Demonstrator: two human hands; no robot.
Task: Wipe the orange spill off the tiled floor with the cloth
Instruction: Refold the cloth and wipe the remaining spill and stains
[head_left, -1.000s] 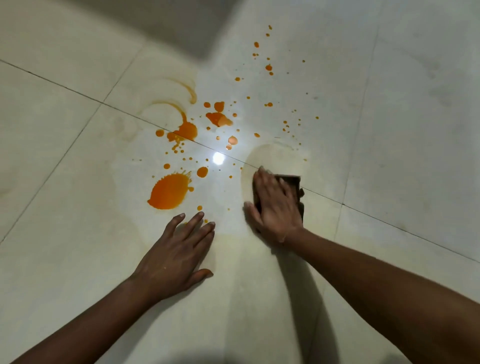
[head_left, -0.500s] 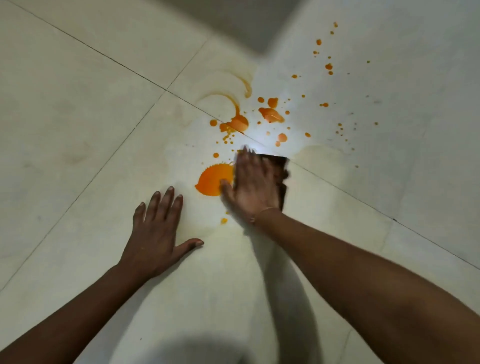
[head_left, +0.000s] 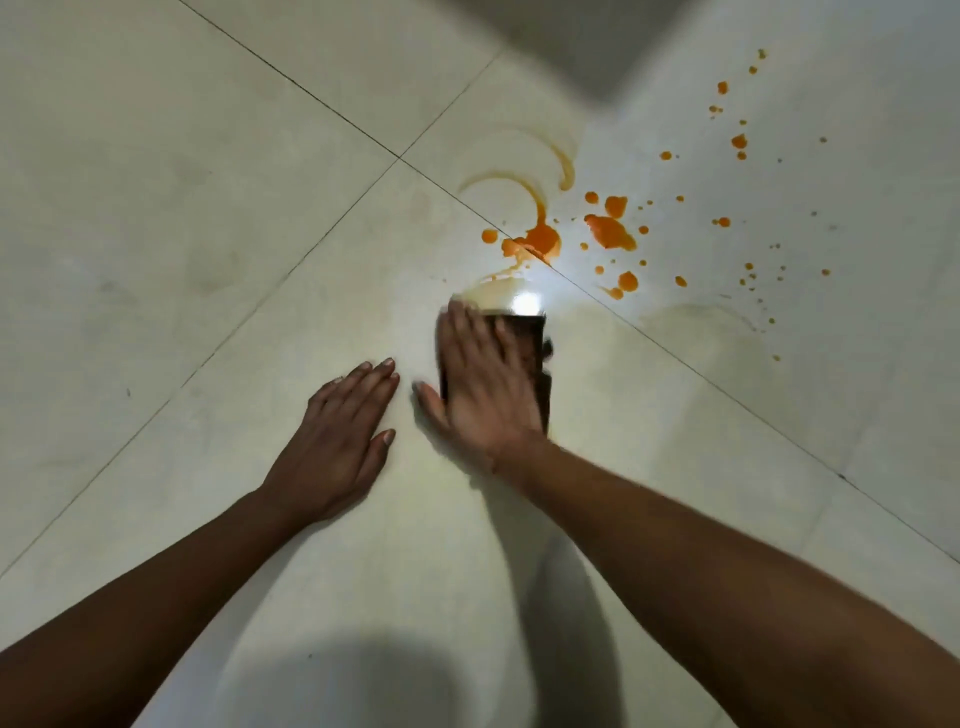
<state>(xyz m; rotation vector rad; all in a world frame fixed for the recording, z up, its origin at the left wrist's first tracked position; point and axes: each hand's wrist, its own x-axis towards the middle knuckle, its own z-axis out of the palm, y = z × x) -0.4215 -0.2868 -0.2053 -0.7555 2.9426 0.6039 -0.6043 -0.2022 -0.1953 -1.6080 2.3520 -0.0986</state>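
Note:
A dark cloth (head_left: 535, 343) lies flat on the pale tiled floor (head_left: 208, 260) under my right hand (head_left: 483, 384), which presses on it with fingers spread; only the cloth's right and far edges show. Just beyond it the orange spill (head_left: 543, 241) remains as blobs, a curved smear and many small drops scattered to the upper right. A wet, pale streak sits at the cloth's far edge. My left hand (head_left: 343, 431) rests palm down on the floor, just left of the cloth, holding nothing.
Dark grout lines (head_left: 291, 270) cross the floor diagonally. A bright light reflection (head_left: 525, 302) glares at the cloth's far edge. A faint wiped ring (head_left: 701, 332) marks the tile to the right. A shadow falls near the bottom edge.
My right hand has dragged the cloth toward me across the large orange puddle, which is gone from view. My left hand stays planted; the camera has shifted left.

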